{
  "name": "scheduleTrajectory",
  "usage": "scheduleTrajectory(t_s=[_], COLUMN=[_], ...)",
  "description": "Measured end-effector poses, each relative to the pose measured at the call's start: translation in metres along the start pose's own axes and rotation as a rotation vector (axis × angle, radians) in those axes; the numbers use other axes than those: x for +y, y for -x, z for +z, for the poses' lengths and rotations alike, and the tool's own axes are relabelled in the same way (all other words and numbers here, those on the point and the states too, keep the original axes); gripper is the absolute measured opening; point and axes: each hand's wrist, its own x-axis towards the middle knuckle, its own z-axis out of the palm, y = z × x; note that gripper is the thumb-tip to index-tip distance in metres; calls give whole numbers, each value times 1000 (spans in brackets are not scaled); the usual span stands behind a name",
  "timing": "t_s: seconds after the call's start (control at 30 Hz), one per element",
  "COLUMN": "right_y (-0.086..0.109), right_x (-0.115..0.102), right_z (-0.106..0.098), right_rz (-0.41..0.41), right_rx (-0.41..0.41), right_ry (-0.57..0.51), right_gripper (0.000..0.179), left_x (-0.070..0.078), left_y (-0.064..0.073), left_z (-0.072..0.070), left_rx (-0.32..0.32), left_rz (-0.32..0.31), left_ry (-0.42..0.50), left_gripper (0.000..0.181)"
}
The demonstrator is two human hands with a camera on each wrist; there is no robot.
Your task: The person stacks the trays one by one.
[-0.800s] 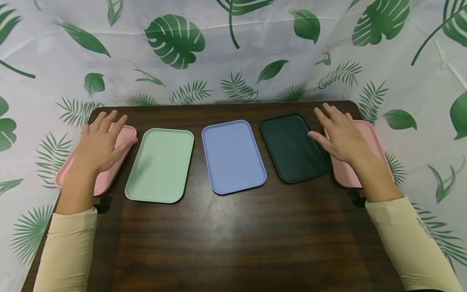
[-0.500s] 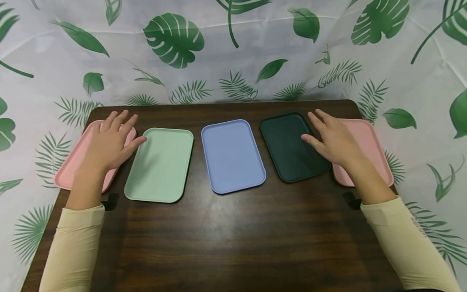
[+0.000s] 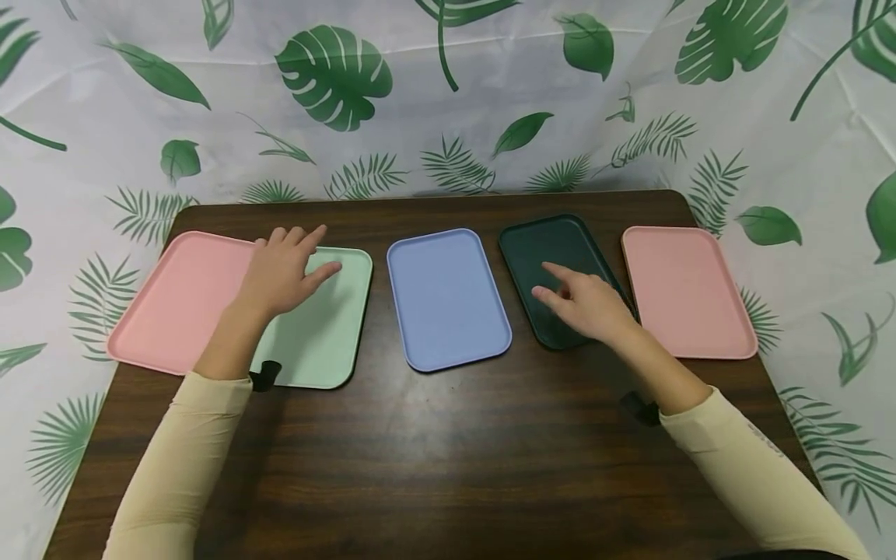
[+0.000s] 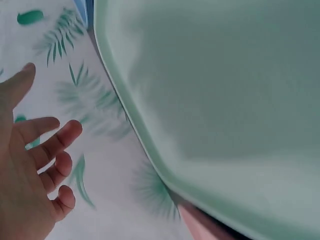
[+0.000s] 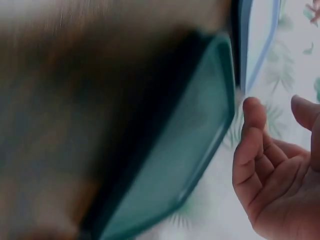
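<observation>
Five shallow trays lie in a row on the dark wooden table. My left hand hovers above the mint green tray and the right edge of the left pink tray. Its fingers bend loosely, the thumb points away to the right, and it holds nothing. Over the dark green tray hangs my right hand, index finger extended, the other fingers loosely curled, holding nothing. In the right wrist view, that hand appears beside the dark green tray. Between both hands lies a blue tray.
Another pink tray lies at the far right of the table. A leaf-printed white cloth hangs behind the table's back edge. Each wrist carries a small black camera; one is the left wrist camera.
Both hands have moved inward, the left from the pink tray toward the mint green one, the right from the pink tray onto the dark green one. My right fingers have curled more. The trays stayed put.
</observation>
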Motion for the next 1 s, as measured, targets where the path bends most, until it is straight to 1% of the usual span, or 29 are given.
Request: scheduleTrajectory(t_s=[0.07,0.23,0.33,0.43,0.53,0.73,0.87,1.0], right_y=[1,6,7,8,9,11,13,13], right_x=[-4,-17,-23,-29,-32,-35,-36,-37], right_z=[9,27,33,39,44,55,61,66], right_rz=[5,33,39,45,63,104,110,108], right_rx=[-27,-87,-101,-102,-102,-111,-115,-108], right_ry=[-33,-115,-146,-153,-145,-142,-163,-182], right_gripper=[68,65,63,61,62,63,62,60], left_x=[10,32,45,54,60,64,65,66], left_y=[-9,-33,-48,-62,-72,-83,-86,-87], left_z=[4,17,23,28,32,43,50,54], left_rx=[-26,-87,-119,-148,-174,-228,-246,-258], left_rz=[14,76,102,104,85,45,34,22], left_ry=[4,-42,-56,-72,-95,-123,-94,-74], left_gripper=[72,72,71,69,66,51,41,38])
